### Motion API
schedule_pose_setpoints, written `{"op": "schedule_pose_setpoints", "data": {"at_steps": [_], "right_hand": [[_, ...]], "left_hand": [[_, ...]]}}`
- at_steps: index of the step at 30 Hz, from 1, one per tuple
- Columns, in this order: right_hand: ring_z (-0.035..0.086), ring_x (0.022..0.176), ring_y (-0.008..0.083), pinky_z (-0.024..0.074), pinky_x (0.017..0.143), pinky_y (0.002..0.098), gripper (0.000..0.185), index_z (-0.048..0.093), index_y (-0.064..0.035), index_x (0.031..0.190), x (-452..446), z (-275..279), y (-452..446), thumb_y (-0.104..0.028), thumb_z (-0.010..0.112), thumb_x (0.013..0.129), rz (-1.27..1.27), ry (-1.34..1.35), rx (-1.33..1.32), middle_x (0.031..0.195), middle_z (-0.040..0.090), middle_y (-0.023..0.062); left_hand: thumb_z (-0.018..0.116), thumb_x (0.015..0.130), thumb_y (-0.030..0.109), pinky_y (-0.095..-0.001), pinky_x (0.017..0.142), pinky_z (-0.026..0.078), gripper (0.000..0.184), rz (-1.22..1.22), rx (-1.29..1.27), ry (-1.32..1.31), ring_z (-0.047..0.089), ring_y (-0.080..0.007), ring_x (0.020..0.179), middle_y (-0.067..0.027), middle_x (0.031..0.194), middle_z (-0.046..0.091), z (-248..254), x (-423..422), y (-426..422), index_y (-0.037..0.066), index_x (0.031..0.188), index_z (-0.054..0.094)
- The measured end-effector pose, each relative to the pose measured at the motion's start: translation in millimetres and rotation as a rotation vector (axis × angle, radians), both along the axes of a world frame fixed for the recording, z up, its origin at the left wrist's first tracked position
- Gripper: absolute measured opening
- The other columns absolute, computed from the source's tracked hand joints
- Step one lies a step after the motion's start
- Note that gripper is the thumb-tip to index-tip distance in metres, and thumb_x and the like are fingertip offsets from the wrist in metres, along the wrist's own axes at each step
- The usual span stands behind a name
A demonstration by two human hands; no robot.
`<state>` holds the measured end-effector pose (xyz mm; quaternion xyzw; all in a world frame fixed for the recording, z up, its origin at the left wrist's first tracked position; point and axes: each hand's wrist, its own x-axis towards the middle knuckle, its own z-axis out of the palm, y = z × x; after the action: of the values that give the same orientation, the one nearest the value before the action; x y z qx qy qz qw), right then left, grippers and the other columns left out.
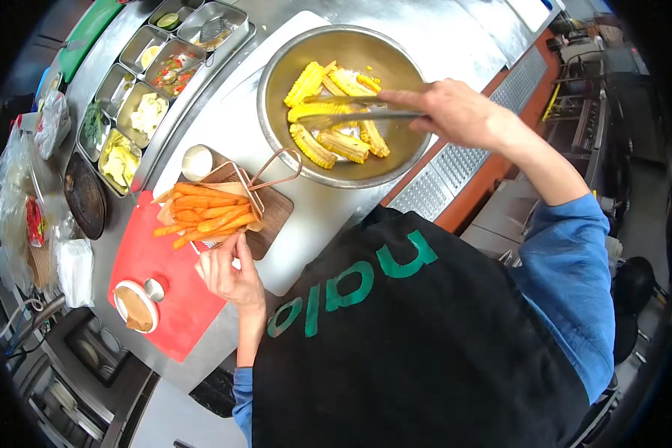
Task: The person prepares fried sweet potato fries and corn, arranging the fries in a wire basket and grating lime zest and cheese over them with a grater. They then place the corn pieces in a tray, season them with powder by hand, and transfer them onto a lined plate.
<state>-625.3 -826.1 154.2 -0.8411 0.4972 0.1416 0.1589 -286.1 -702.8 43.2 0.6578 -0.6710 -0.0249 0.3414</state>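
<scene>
Head view: right hand (459, 112), one, fingers closed round metal tongs (403, 115), their arms parted among yellow corn pieces (342, 145) inside a steel bowl (399, 71); whether the tips clamp a piece, cannot tell. Left hand (230, 272), one, fingertips at the near edge of a wire basket (253, 194) of orange fries (205, 210), grip unclear; basket on wooden board (274, 221), beside red mat (183, 306).

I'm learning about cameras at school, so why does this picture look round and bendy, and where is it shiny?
Head view: black, rounded corners and curving lines suggest a very wide lens; head view: glare whitens the steel counter near the top; head view: the metal bowl catches light along its rim, and the black apron shows little detail.
</scene>
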Motion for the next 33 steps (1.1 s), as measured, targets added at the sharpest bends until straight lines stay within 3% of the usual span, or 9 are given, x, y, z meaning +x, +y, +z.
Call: {"op": "schedule_pose_setpoints", "data": {"at_steps": [14,17,19,21,22,24,27,31,33], "right_hand": [[0.059,0.062,0.0287,0.0478,0.064,0.0408,0.052,0.044,-0.0151,0.13,-43,-1,9,-0.011,0.06,0.081,-0.096,0.057,-0.201,0.066,0.057,0.018],[0.059,0.065,0.0318,0.0473,0.064,0.0426,0.052,0.044,-0.0132,0.13,-41,21,15,-0.009,0.059,0.081,-0.025,-0.129,0.079,0.067,0.056,0.0196],[0.06,0.066,0.0323,0.0472,0.064,0.0429,0.052,0.045,-0.0128,0.13,-43,31,14,-0.009,0.059,0.08,-0.042,-0.082,-0.005,0.068,0.057,0.0195],[0.06,0.066,0.0328,0.047,0.064,0.0429,0.053,0.044,-0.0133,0.131,-49,22,11,-0.01,0.06,0.08,-0.084,-0.024,-0.168,0.069,0.059,0.0192],[0.06,0.067,0.0327,0.0469,0.065,0.0428,0.054,0.042,-0.0137,0.131,-46,11,3,-0.011,0.06,0.08,-0.112,-0.04,-0.19,0.07,0.059,0.0189],[0.06,0.066,0.0325,0.0474,0.065,0.0423,0.056,0.04,-0.0144,0.133,-35,-18,-15,-0.013,0.06,0.081,-0.093,-0.023,-0.282,0.073,0.061,0.0179],[0.062,0.071,0.0316,0.0485,0.067,0.0423,0.051,0.044,-0.0135,0.13,-12,-35,-10,-0.017,0.059,0.081,-0.092,-0.025,-0.159,0.076,0.062,0.0178],[0.063,0.077,0.0326,0.0496,0.071,0.0423,0.049,0.047,-0.0155,0.127,-33,5,14,-0.019,0.061,0.08,-0.107,-0.164,-0.044,0.075,0.062,0.0176],[0.062,0.077,0.033,0.0495,0.071,0.0423,0.049,0.046,-0.0136,0.128,-38,14,22,-0.02,0.06,0.081,-0.158,-0.103,-0.117,0.076,0.062,0.0177]], "left_hand": [[0.069,0.074,0.004,-0.0319,0.061,0.037,0.008,-0.002,-0.003,0.017,0.049,-0.0184,0.061,-0.0034,0.07,0.06,2,-6,8,0.005,0.081,0.065],[0.068,0.072,0.001,-0.0303,0.058,0.041,0.009,-0.328,-0.001,0.124,0.052,-0.0184,0.06,-0.0056,0.072,0.062,-8,-13,29,0.001,0.08,0.064],[0.068,0.072,0.0,-0.0296,0.058,0.042,0.01,-0.48,0.086,0.153,0.054,-0.0193,0.06,-0.0069,0.073,0.062,-8,-24,32,0.0,0.081,0.064],[0.067,0.076,0.003,-0.0286,0.064,0.046,0.018,-0.503,0.556,0.408,0.06,-0.0212,0.065,-0.0086,0.078,0.063,-9,-44,25,-0.004,0.093,0.062],[0.067,0.076,0.003,-0.0286,0.064,0.046,0.018,-0.515,0.552,0.407,0.06,-0.0212,0.065,-0.0086,0.078,0.063,-10,-55,19,-0.004,0.093,0.062],[0.064,0.083,0.013,-0.0307,0.072,0.049,0.039,-0.328,0.905,1.162,0.062,-0.0244,0.08,-0.0131,0.092,0.061,-13,-78,4,-0.004,0.114,0.05],[0.061,0.086,0.023,-0.034,0.078,0.051,0.056,-0.311,1.034,1.582,0.06,-0.0271,0.093,-0.0175,0.107,0.054,0,-104,-21,-0.003,0.128,0.034],[0.058,0.087,0.025,-0.044,0.081,0.05,0.053,-0.291,1.079,1.726,0.055,-0.0318,0.103,-0.02,0.119,0.048,-4,-123,-34,-0.002,0.126,0.035],[0.058,0.085,0.015,-0.0471,0.084,0.05,0.047,-0.176,0.979,1.748,0.055,-0.032,0.102,-0.0191,0.118,0.048,-5,-133,-39,-0.004,0.122,0.036]]}}
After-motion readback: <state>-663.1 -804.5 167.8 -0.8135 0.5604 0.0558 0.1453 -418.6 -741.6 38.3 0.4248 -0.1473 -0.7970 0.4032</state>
